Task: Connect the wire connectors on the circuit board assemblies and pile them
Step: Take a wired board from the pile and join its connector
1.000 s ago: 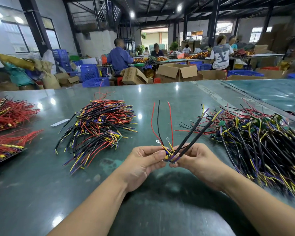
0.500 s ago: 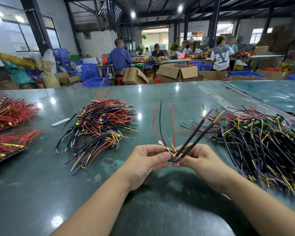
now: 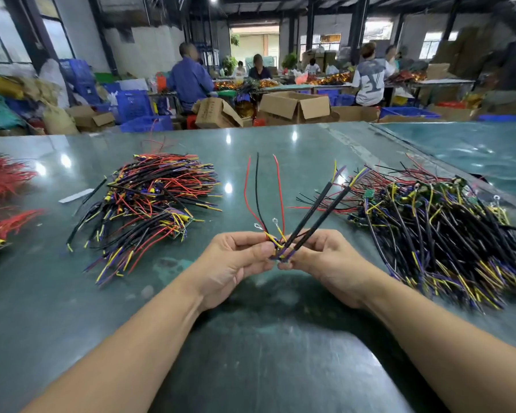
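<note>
Near the middle of the glossy green table (image 3: 280, 338), raised a little off its surface in the head view, the left hand (image 3: 233, 263) and the right hand (image 3: 328, 260) are meeting fingertip to fingertip, both pinching the base of one small wired circuit board assembly (image 3: 279, 253). The grip is sitting low, I judge, because the connectors lie there, so the loose ends are fanning upward and out of the way: thin red and black wires (image 3: 258, 192) are rising to the far side, two black sleeved cables with yellow and purple tips (image 3: 319, 210) are leaning toward the right edge, and two small metal ring terminals (image 3: 265, 223) are poking out just above the fingers. The board itself is mostly hidden between the fingertips.

Toward the left edge, a tidy heap of red, black, yellow and purple wired assemblies (image 3: 152, 198) is lying, probably the finished pile. Along the right edge, a larger tangle of black, yellow and purple wired boards (image 3: 447, 231) is waiting within reach, likely the supply. At the far-left edge, bundles of red wires (image 3: 3, 180) are resting.

Beyond the far edge, an open brown cardboard carton (image 3: 212, 113) is carrying printed characters too blurred to read, and a seated person's grey shirt (image 3: 368, 81) is showing a large pale monogram I cannot make out.
</note>
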